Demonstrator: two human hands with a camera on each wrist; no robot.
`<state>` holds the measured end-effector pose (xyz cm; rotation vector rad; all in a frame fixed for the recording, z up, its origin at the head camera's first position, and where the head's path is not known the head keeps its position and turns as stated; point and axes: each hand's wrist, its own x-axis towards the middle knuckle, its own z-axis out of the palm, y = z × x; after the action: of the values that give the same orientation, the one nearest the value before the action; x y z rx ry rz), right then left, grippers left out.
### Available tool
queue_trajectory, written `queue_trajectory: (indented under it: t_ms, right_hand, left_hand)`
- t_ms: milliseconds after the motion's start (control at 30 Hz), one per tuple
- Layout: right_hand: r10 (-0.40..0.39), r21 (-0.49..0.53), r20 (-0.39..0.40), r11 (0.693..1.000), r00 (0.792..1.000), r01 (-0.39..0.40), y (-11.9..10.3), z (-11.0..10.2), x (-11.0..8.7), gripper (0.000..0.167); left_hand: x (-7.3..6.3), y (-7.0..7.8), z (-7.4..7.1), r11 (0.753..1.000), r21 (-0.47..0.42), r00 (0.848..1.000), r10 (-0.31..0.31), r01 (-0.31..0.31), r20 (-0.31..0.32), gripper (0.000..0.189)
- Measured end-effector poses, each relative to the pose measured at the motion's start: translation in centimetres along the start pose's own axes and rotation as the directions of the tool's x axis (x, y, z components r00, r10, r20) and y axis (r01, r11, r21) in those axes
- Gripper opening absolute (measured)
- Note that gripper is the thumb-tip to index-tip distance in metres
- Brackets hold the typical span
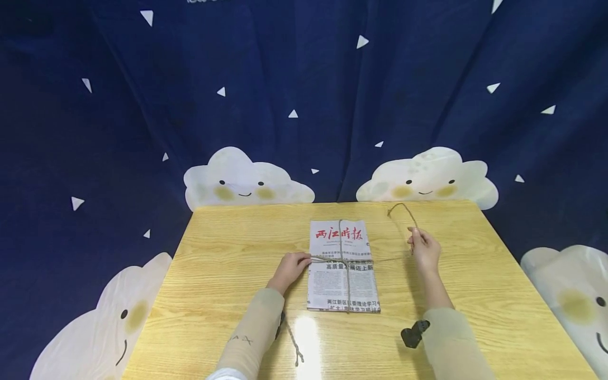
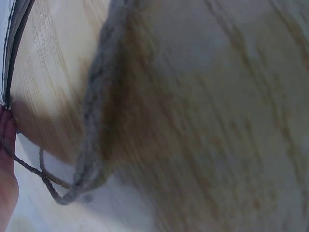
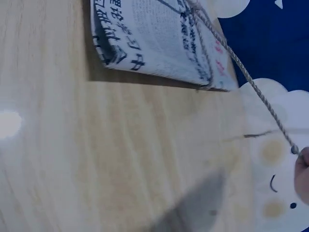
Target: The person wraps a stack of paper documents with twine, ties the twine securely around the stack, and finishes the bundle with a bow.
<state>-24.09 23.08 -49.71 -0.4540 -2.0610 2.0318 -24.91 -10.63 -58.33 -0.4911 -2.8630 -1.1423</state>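
Observation:
A folded stack of newspaper lies on the table, with brown twine crossing it lengthwise and sideways. At the paper's left edge my left hand pinches the twine, and a loose tail loops past that wrist. Off to the right, my right hand holds the other twine end, which runs taut from the crossing on the paper. Its free tip arcs up beyond the fingers. Only part of the right hand shows in the right wrist view.
The wooden table has a dark blue curtain behind it, printed with clouds and white triangles. One frayed twine tail hangs below the left forearm. A black wrist device sits at the right sleeve.

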Motion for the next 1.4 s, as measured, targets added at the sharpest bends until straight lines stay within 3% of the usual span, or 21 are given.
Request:
queue_trajectory:
  t_ms: [100,200,300,400,467,533,600,667,700,767,867,933,967,1067,1167,1233,1333,1400]
  right_hand:
    - [-0.129,0.058,0.128,0.991,0.983,0.123,-1.1,0.5,-0.2,0.032]
    - [-0.205,0.153,0.296,0.974,0.933,0.165,-1.7,0.8,-0.2,0.027]
    - [-0.218,0.25,0.456,0.962,0.863,0.11,-1.9,1.2,0.2,0.023]
    - [-0.198,0.274,0.606,0.961,0.771,0.032,-1.5,1.7,0.8,0.025]
    - [-0.167,0.226,0.693,0.974,0.701,0.008,-1.0,2.2,1.3,0.026]
    - [-0.101,0.135,0.754,0.991,0.649,-0.003,-0.5,2.9,1.7,0.024]
    - [-0.001,-0.005,0.782,1.0,0.623,0.008,0.0,3.6,2.0,0.023]
    - [0.101,-0.173,0.761,0.984,0.641,0.05,0.4,4.3,2.3,0.023]
    - [0.136,-0.254,0.736,0.964,0.664,0.084,0.5,4.7,2.3,0.024]
    - [0.156,-0.408,0.685,0.892,0.712,0.197,0.8,5.5,2.4,0.026]
    - [0.109,-0.557,0.622,0.758,0.775,0.34,1.6,6.6,2.5,0.028]
    - [0.067,-0.594,0.615,0.695,0.786,0.406,2.2,7.2,2.5,0.03]
    - [0.058,-0.599,0.615,0.683,0.787,0.418,2.6,7.4,2.6,0.032]
    - [0.016,-0.584,0.619,0.677,0.785,0.447,3.7,7.6,2.5,0.037]
    - [-0.003,-0.548,0.616,0.717,0.788,0.432,4.5,7.2,2.3,0.045]
    - [0.004,-0.55,0.585,0.737,0.811,0.393,4.8,6.6,2.0,0.049]
    - [0.04,-0.572,0.494,0.767,0.868,0.29,5.1,5.7,1.5,0.049]
    - [0.06,-0.61,0.42,0.758,0.905,0.232,5.0,5.1,0.9,0.044]
  left_hand:
    - [0.1,-0.1,0.1,1.0,-0.002,1.0,0.001,-0.001,-0.006,0.021]
    - [0.1,-0.1,0.1,1.0,-0.003,1.0,-0.004,0.004,-0.008,0.021]
    - [0.1,-0.1,0.1,1.0,-0.007,1.0,-0.013,0.013,-0.005,0.021]
    - [0.1,-0.1,0.0,1.0,-0.009,1.0,-0.021,0.021,-0.002,0.021]
    - [0.0,0.0,-0.1,0.999,-0.015,1.0,-0.028,0.028,-0.003,0.02]
    - [0.0,0.1,-0.1,1.0,-0.015,1.0,-0.022,0.022,-0.008,0.02]
    - [0.0,0.2,-0.1,1.0,-0.016,1.0,-0.016,0.016,-0.013,0.02]
    - [0.0,0.2,-0.1,1.0,-0.015,1.0,-0.003,0.003,-0.019,0.019]
    - [0.0,0.2,-0.1,1.0,-0.016,1.0,0.002,-0.003,-0.022,0.019]
    - [0.0,0.2,0.0,1.0,-0.025,1.0,-0.007,0.006,-0.02,0.019]
    - [0.0,0.1,0.1,1.0,-0.025,1.0,-0.011,0.011,-0.014,0.019]
    - [0.0,0.0,0.2,0.999,-0.025,1.0,-0.022,0.022,-0.004,0.019]
    - [0.1,0.0,0.2,1.0,-0.017,1.0,-0.016,0.016,-0.001,0.019]
    - [0.1,0.0,0.1,1.0,0.015,1.0,0.013,-0.014,0.014,0.019]
    - [0.0,0.0,-0.2,0.997,0.061,0.998,0.054,-0.055,0.022,0.016]
    - [-0.3,-0.1,-0.7,0.993,0.099,0.998,0.063,-0.065,0.029,0.016]
    - [-1.2,-0.5,-1.8,0.987,0.143,0.997,0.067,-0.073,0.047,0.024]
    - [-1.9,-0.8,-2.8,0.98,0.175,0.995,0.08,-0.09,0.066,0.029]
